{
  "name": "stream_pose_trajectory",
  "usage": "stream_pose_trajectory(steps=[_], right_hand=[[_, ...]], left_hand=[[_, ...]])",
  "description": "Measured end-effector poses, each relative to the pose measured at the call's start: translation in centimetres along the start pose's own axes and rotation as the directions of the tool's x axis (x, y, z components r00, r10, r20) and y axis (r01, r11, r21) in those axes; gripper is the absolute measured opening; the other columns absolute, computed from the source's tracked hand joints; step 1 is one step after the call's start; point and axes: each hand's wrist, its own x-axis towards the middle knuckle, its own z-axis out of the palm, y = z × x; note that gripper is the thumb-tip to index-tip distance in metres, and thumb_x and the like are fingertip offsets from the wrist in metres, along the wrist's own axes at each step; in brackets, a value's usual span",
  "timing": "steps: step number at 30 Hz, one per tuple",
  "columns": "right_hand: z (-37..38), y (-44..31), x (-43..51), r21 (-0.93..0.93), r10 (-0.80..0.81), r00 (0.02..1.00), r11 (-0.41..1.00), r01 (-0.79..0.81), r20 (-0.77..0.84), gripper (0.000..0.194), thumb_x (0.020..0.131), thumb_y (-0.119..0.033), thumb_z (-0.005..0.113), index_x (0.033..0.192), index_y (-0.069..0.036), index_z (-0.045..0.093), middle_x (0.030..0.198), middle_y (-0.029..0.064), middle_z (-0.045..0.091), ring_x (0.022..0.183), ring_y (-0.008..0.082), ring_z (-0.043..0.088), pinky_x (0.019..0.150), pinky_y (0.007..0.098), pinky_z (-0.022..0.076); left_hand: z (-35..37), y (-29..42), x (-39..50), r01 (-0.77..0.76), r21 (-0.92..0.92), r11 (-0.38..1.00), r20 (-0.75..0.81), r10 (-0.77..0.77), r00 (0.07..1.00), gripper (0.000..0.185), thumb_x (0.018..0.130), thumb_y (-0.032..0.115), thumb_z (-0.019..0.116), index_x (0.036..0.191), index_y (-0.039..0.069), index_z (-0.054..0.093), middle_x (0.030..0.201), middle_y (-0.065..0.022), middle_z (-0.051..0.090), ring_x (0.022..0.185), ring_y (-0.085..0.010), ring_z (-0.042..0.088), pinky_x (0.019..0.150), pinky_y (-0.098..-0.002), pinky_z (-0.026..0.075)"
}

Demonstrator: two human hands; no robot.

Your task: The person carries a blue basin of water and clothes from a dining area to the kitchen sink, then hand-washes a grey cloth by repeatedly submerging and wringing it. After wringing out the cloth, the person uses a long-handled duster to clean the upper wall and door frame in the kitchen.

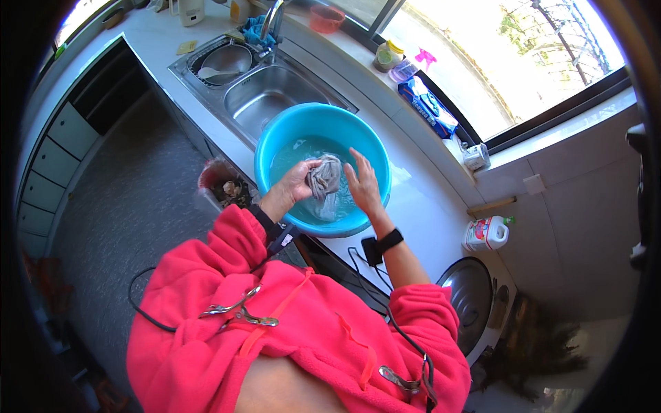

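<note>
A large turquoise plastic basin with water in it stands before me, partly over the edge of the sink. My left hand grips a bunched, wet grey cloth above the water. Just right of the cloth is my right hand, fingers apart, holding nothing. A paler patch of wet fabric or suds shows in the water below; I cannot tell which.
The steel sink with its faucet lies beyond the basin. Below the counter at left is a waste bin. A wipes pack and jars line the windowsill. At right are a white jug and a dark lid.
</note>
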Motion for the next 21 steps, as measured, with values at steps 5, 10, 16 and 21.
stream_pose_trajectory(steps=[5,10,16,21], right_hand=[[0.6,1.2,2.7,-0.158,0.276,0.931,0.957,-0.243,0.238,0.051,0.087,-0.036,0.072,0.120,0.002,0.062,0.122,0.0206,0.064,0.109,0.0349,0.063,0.091,0.0408,0.0496],[0.1,1.6,2.1,-0.172,0.198,0.965,0.959,-0.227,-0.172,0.032,0.090,-0.030,0.069,0.094,0.001,0.060,0.089,0.0109,0.069,0.073,0.0292,0.067,0.065,0.0386,0.0527],[-1.7,1.5,3.3,0.603,0.480,0.877,0.691,-0.398,0.029,0.031,0.092,-0.030,0.064,0.106,-0.004,0.053,0.081,0.0031,0.060,0.063,0.0103,0.056,0.051,0.0254,0.0438],[-1.9,1.9,2.7,0.739,0.428,0.872,0.504,-0.448,0.237,0.020,0.094,-0.027,0.066,0.101,-0.013,0.053,0.085,0.0003,0.059,0.063,0.0086,0.056,0.048,0.0243,0.0425]], left_hand=[[0.2,1.0,0.5,0.104,0.159,0.982,0.022,-0.109,0.994,0.031,0.092,0.015,0.048,0.117,-0.003,0.054,0.108,-0.0210,0.065,0.095,-0.0322,0.068,0.092,-0.0526,0.055],[-3.0,1.9,1.5,0.064,0.763,0.644,-0.266,0.223,0.938,0.050,0.082,0.027,0.066,0.115,-0.009,0.053,0.108,-0.0234,0.064,0.093,-0.0352,0.066,0.083,-0.0462,0.055],[-3.3,-1.1,3.4,-0.023,0.907,-0.420,0.369,0.769,0.522,0.062,0.088,0.041,0.066,0.127,-0.005,0.051,0.117,-0.0281,0.060,0.111,-0.0426,0.057,0.096,-0.0476,0.045],[-1.3,-3.9,3.8,-0.162,0.472,0.867,-0.048,0.209,0.977,0.043,0.098,0.042,0.056,0.122,0.006,0.056,0.113,-0.0135,0.064,0.096,-0.0261,0.067,0.079,-0.0425,0.055]])
